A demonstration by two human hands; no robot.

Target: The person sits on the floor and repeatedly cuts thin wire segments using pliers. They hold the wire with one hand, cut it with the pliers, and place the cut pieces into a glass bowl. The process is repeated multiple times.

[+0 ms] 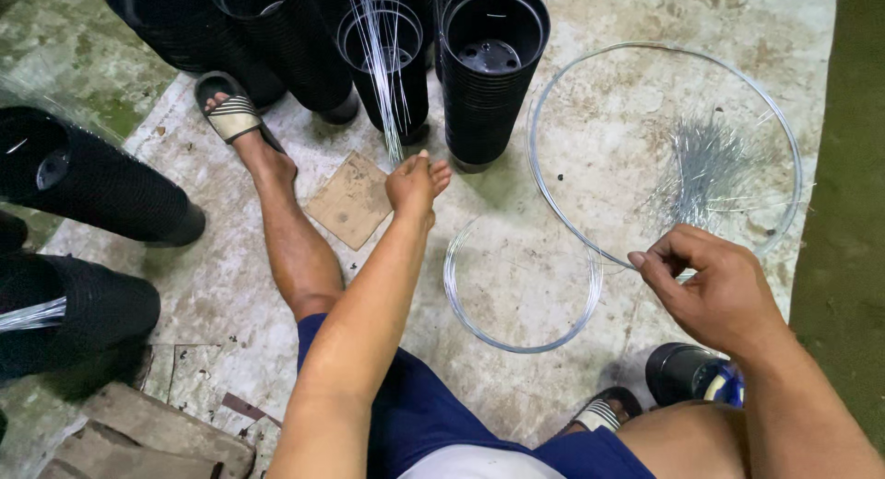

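Observation:
My left hand point(415, 182) reaches forward and pinches the lower ends of a bundle of thin straight wires point(380, 55) that stands in a black pot stack point(383, 36). My right hand point(710, 285) is closed on the wire of a large wire hoop point(553, 82) lying on the concrete floor. A smaller coil of wire point(521, 295) lies between my arms. Inside the large hoop rests a loose heap of short cut wires point(705, 170).
Stacks of black plastic pots stand at the top point(493, 64) and lie on the left point(101, 179). My left foot in a striped sandal point(230, 115) stretches forward. A cardboard scrap point(350, 201) lies beside it. A dark can point(687, 373) sits near my right knee.

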